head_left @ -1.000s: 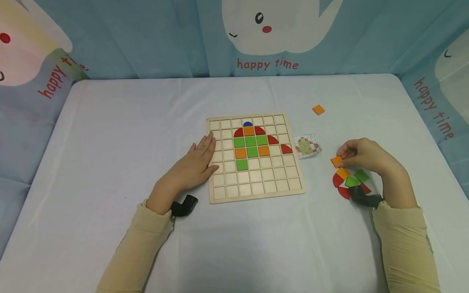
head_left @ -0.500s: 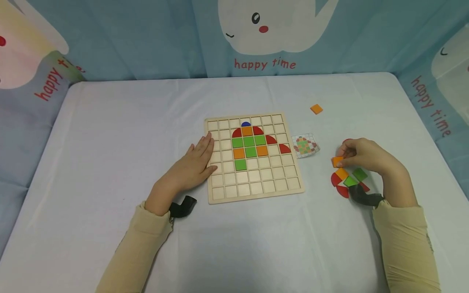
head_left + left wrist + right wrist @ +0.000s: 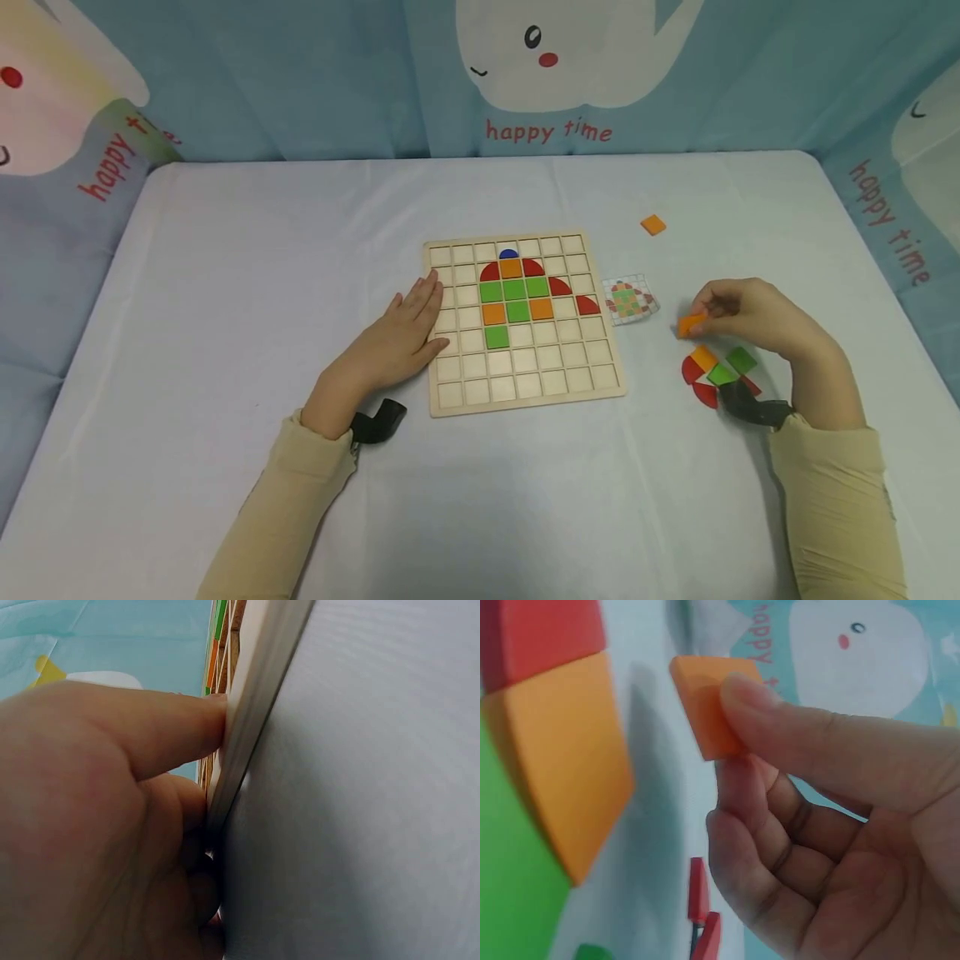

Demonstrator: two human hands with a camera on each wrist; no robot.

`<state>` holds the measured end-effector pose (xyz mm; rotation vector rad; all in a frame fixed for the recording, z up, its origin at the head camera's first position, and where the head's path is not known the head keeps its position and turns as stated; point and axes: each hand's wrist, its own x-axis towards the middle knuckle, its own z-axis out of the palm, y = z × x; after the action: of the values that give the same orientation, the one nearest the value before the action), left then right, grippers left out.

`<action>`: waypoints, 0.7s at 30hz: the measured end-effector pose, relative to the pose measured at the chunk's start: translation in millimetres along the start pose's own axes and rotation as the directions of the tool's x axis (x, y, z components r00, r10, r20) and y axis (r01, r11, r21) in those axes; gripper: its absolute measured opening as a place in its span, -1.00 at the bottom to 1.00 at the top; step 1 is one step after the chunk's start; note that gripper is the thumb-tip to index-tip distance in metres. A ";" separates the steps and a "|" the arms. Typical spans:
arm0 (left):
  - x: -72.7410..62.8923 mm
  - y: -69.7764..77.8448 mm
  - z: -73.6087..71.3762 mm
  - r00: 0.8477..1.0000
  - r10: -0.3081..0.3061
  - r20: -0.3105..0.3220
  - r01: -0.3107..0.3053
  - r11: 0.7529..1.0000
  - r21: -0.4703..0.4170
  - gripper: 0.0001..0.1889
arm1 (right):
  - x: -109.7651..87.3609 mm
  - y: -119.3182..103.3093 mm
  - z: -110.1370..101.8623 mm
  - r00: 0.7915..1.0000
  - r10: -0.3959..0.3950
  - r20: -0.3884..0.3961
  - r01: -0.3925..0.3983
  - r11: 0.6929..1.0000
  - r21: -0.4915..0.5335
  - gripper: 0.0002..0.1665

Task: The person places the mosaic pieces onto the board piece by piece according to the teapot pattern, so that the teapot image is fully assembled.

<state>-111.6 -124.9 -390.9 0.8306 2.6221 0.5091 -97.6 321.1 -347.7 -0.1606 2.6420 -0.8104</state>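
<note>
My right hand (image 3: 757, 317) pinches an orange square tile (image 3: 703, 712) between thumb and fingers, close beside a small pile of tiles at the right. In the right wrist view the tile is tilted, with the thumb across its face. My left hand (image 3: 393, 337) lies with straight fingers along the left edge of a wooden grid board (image 3: 525, 386). The left wrist view has its thumb against the board's side (image 3: 262, 675). Green, orange and red tiles and one blue half-round tile (image 3: 508, 253) sit in the board's cells.
The pile holds an orange tile (image 3: 703, 359), green tiles (image 3: 742, 360) and red curved tiles (image 3: 705, 395). A picture card (image 3: 628, 300) lies against the board's right side. Another orange tile (image 3: 653, 225) lies farther back. Printed blue cloth (image 3: 300, 83) rises behind the white table.
My right hand has shifted slightly up and away from the pile, and the orange tile in it has tilted. The left hand stays on the board.
</note>
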 end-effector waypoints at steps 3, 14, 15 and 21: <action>-0.7 0.8 -1.0 1.000 0.000 -0.002 0.000 1.000 0.000 -0.24 | -1.7 -3.6 -1.9 0.998 -0.043 -0.035 0.043 0.999 0.011 -0.90; 0.4 1.2 0.7 1.000 0.005 -0.014 -0.005 1.000 0.008 -0.24 | 2.8 -25.6 6.4 0.988 -0.089 -0.123 0.100 0.991 0.089 -0.83; 0.4 1.4 0.5 1.000 0.005 -0.013 -0.005 1.000 0.008 -0.24 | 3.5 -27.8 7.4 0.988 -0.091 -0.126 0.103 0.991 0.091 -0.83; 0.0 1.3 -0.5 1.000 0.005 -0.010 -0.005 1.000 0.018 -0.24 | 9.9 -45.0 14.4 0.982 -0.131 -0.135 0.149 0.980 0.130 -0.84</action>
<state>-111.2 -124.0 -389.9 0.8425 2.6380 0.4936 -101.2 274.2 -336.6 -0.2692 2.7025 -1.0820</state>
